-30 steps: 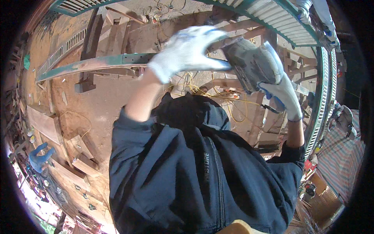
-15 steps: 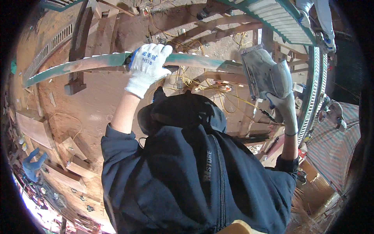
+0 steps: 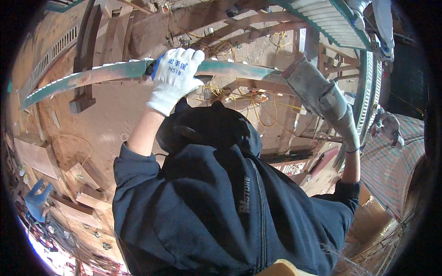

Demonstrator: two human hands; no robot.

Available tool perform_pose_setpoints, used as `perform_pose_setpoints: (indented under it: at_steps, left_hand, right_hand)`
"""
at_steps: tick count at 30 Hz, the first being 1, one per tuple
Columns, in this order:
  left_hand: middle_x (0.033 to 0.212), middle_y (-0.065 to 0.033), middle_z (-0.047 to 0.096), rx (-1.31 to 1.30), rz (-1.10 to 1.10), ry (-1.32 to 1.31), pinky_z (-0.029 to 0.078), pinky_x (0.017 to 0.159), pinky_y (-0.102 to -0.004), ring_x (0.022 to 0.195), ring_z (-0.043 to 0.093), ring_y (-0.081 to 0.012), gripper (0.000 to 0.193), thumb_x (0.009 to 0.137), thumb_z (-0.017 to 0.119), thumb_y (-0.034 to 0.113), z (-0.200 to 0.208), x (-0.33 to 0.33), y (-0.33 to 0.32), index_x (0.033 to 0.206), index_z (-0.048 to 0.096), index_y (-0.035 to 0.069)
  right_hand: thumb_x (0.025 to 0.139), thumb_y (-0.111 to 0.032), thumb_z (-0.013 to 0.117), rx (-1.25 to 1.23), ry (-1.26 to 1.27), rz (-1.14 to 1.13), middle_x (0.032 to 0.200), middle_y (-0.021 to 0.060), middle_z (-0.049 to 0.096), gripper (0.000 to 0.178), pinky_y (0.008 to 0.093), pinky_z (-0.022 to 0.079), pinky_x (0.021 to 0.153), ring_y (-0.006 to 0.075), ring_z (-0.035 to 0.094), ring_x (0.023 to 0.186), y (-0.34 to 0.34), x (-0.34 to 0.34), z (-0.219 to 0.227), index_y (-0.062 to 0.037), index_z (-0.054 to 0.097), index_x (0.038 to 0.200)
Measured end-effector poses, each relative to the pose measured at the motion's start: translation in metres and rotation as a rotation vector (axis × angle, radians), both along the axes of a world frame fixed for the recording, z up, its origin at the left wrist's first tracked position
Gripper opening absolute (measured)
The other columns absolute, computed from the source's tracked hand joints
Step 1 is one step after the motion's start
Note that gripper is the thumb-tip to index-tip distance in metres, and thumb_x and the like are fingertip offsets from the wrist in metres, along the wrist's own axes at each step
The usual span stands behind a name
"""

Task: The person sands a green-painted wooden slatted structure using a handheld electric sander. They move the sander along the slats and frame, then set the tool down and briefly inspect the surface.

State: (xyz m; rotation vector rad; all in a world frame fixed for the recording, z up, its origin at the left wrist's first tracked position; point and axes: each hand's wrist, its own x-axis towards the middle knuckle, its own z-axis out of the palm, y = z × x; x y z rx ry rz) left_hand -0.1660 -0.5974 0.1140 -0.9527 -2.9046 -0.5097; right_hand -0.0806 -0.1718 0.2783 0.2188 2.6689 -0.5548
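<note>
My left hand (image 3: 179,78), in a white knit glove with blue at the fingers, grips a long green-and-brown rail (image 3: 110,71). Its fingers curl over the far edge and are partly hidden; the thumb lies along the near side. White slat ends line the rail's far edge. My right hand (image 3: 346,126), gloved and dusty, holds a grey, dust-covered handheld power tool (image 3: 313,87) resembling a belt sander. The tool's front end meets or overlaps the rail's right end, and contact cannot be made out. Most of the right fingers are hidden behind the tool.
Tangled yellow cords (image 3: 251,101) lie on the ground beyond me. Green slatted panels (image 3: 317,20) stand far right, near another person's legs (image 3: 383,27). Timber beams (image 3: 85,60) rest at left, and another person in blue (image 3: 37,200) is at lower left. A striped sheet (image 3: 391,156) is at right.
The power tool has tilted, its front end staying near the rail while my right hand has shifted rightward and slightly down. My left hand keeps its grip. The whole view has shifted slightly.
</note>
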Motion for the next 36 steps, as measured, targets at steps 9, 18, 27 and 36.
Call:
perform_pose_setpoints:
  at_steps: [9,18,27,36]
  left_hand:
    - [0.106,-0.0050,0.063,-0.062,0.031,-0.085,0.046,0.093,-0.0401,0.102,0.060,-0.0249,0.064,0.056,0.085,0.030,0.003,0.000,0.003,0.114,0.060,0.015]
    - [0.115,-0.0059,0.063,-0.085,0.064,-0.090,0.044,0.100,-0.0404,0.110,0.059,-0.0259,0.071,0.057,0.086,0.032,0.003,0.004,0.002,0.121,0.059,0.016]
    - [0.109,-0.0048,0.064,-0.091,0.077,-0.015,0.046,0.094,-0.0404,0.104,0.061,-0.0250,0.066,0.058,0.086,0.036,-0.002,0.005,0.004,0.115,0.060,0.016]
    - [0.118,-0.0062,0.066,-0.149,0.117,-0.053,0.047,0.097,-0.0402,0.108,0.062,-0.0273,0.071,0.057,0.088,0.037,-0.004,0.006,0.005,0.119,0.060,0.017]
  right_hand:
    - [0.078,-0.011,0.074,-0.054,0.109,0.231,0.125,0.0190,0.064,0.072,0.0369,0.050,0.095,0.0276,0.063,0.116,-0.018,-0.041,0.006,-0.0053,0.045,0.143]
    - [0.077,-0.007,0.077,-0.086,0.127,0.181,0.139,0.0135,0.055,0.067,0.0339,0.039,0.109,0.0200,0.052,0.128,0.001,-0.051,0.008,-0.0009,0.050,0.138]
    - [0.075,-0.011,0.078,-0.215,0.000,0.309,0.140,0.0151,0.054,0.070,0.0353,0.041,0.107,0.0213,0.054,0.127,-0.002,-0.061,0.006,-0.0022,0.049,0.138]
    - [0.072,-0.013,0.077,-0.132,0.013,0.433,0.129,0.0185,0.062,0.077,0.0374,0.047,0.100,0.0221,0.062,0.117,0.010,-0.061,-0.001,-0.0040,0.046,0.141]
